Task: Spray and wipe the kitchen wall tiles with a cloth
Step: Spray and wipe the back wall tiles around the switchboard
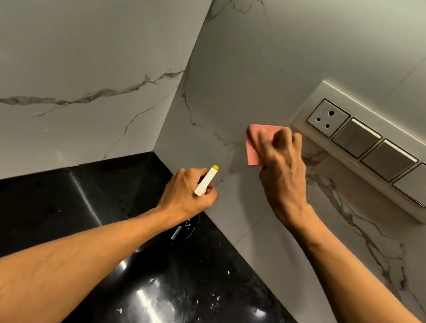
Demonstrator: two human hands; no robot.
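Note:
My right hand (282, 168) presses a pink cloth (257, 143) flat against the white marble wall tiles (246, 70), just left of the switch panel. My left hand (188, 194) grips a spray bottle (206, 181) with a white head and yellow nozzle tip that points up toward the wall near the corner. The bottle's dark body hangs below the hand and is mostly hidden by it.
A white switch panel (377, 151) with a socket and three switches sits on the right wall. A glossy black stone countertop (89, 212) runs below, with white specks on it. A second marble wall (70, 59) meets the first at the corner.

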